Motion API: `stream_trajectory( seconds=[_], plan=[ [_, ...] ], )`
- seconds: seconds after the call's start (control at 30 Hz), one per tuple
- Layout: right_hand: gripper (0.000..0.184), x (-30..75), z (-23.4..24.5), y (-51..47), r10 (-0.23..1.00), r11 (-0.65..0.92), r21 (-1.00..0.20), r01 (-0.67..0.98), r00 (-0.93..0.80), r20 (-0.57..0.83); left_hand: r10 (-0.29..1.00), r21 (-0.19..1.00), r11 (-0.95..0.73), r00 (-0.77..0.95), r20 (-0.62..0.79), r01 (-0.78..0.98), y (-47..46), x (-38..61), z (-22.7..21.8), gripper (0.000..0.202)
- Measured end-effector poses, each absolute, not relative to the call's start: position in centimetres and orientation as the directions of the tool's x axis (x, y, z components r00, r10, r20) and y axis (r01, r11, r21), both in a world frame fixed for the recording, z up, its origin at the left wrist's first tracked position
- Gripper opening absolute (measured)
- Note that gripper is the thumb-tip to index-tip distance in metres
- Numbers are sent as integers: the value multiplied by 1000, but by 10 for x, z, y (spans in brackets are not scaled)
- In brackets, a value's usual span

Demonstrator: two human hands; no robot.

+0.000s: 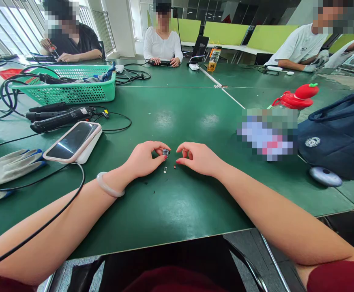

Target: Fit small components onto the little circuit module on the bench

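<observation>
Between the thumb and fingertips of my left hand (148, 158) is a tiny dark square electronic part (165, 153), like a small circuit board; its detail is too small to read. My right hand (198, 157) hovers just across from it, fingers curled, with a gap between thumb and forefinger and nothing visible in it. On the green table (192, 211) below the hands lie a small pale rectangular frame (165, 170) and a tiny orange-red piece (174, 166). Several dark specks are scattered nearer me.
To the left are a phone (73, 142), gloves (9, 168), black cabled tools (63, 117) and a green basket (73, 91). A loose cable (81, 190) crosses my left forearm. At right sit a navy bag (337, 134) and a red-lidded bottle (295, 99). Several people sit around the table.
</observation>
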State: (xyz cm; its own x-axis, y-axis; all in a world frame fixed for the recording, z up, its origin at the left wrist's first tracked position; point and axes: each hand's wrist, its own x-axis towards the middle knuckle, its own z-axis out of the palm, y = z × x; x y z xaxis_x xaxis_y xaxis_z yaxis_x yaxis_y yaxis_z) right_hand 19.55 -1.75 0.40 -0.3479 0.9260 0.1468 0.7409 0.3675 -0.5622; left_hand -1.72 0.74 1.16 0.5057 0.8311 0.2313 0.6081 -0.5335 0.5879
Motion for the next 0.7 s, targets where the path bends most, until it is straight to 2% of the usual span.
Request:
stream_trajectory(
  seconds=[0.17, 0.33, 0.43, 0.7],
  plan=[
    [9, 199, 4, -17, 911, 394, -481, 783, -401, 93, 848, 618, -500, 486, 210, 606, 8, -17, 11, 24],
    [12, 197, 3, -15, 914, 394, -441, 807, -394, 96, 855, 644, -481, 481, 195, 594, 8, -17, 10, 39],
    [13, 198, 2, -15, 920, 382, -451, 807, -380, 99, 852, 619, -488, 490, 185, 616, 8, -17, 10, 35],
    [9, 184, 5, -25, 862, 504, -516, 692, -370, 346, 839, 675, -458, 533, 112, 579, 9, -16, 8, 27]
  ],
)
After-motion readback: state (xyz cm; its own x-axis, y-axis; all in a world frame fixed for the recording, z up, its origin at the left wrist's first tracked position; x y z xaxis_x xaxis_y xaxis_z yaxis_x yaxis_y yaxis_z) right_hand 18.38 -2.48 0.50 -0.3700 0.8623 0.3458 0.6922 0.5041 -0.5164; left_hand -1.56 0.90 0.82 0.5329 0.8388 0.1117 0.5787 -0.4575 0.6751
